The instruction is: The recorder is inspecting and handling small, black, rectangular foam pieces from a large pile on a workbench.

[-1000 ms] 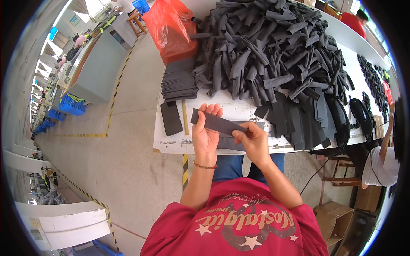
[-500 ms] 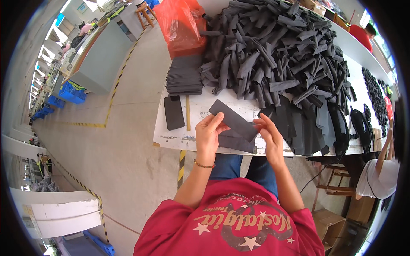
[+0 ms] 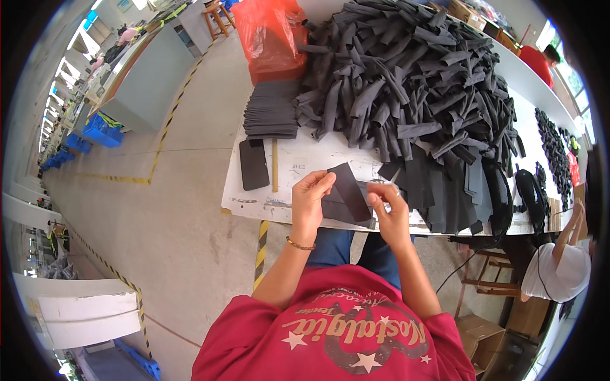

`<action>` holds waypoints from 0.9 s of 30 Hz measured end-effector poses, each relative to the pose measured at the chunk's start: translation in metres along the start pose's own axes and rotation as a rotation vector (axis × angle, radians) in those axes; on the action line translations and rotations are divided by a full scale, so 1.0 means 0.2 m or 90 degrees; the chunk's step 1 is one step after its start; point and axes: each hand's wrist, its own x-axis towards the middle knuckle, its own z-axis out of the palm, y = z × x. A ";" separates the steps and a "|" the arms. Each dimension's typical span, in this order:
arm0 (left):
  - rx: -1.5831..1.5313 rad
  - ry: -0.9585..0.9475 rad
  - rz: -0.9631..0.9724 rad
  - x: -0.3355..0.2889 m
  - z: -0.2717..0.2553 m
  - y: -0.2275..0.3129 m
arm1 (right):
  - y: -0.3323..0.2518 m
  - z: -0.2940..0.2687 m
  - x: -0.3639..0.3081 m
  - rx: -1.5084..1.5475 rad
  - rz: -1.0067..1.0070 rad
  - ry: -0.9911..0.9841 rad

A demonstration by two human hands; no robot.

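Observation:
My left hand (image 3: 311,202) pinches the upper left end of a flat dark grey fabric piece (image 3: 351,192) between thumb and fingers, over the near table edge. Close beside its right edge, my right hand (image 3: 393,219) is closed around a small pointed metal tool (image 3: 396,176), mostly hidden by the fingers. Beneath the held piece, another dark fabric piece (image 3: 335,207) lies on the white table (image 3: 289,155). Flat dark strips (image 3: 438,190) lie to the right of my right hand.
A large heap of dark folded fabric pieces (image 3: 406,76) covers the table's far part. To its left are a neat dark stack (image 3: 271,111), a red plastic bag (image 3: 270,38), a black phone (image 3: 255,165) and a wooden stick (image 3: 274,166). Another person (image 3: 556,270) sits at right.
The held fabric piece has turned to a steeper slant, its lower end moving left. My right hand has moved slightly left and down, its fingers more curled.

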 end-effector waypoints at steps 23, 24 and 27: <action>0.047 -0.122 -0.162 0.02 0.07 0.01 | 0.13 0.09 0.02 0.446 0.270 -0.022; 0.019 -0.116 -0.178 0.02 0.09 0.01 | 0.14 0.09 0.02 0.438 0.255 0.005; 0.126 -0.182 -0.148 0.02 0.02 0.01 | 0.17 0.09 0.01 0.433 0.244 0.023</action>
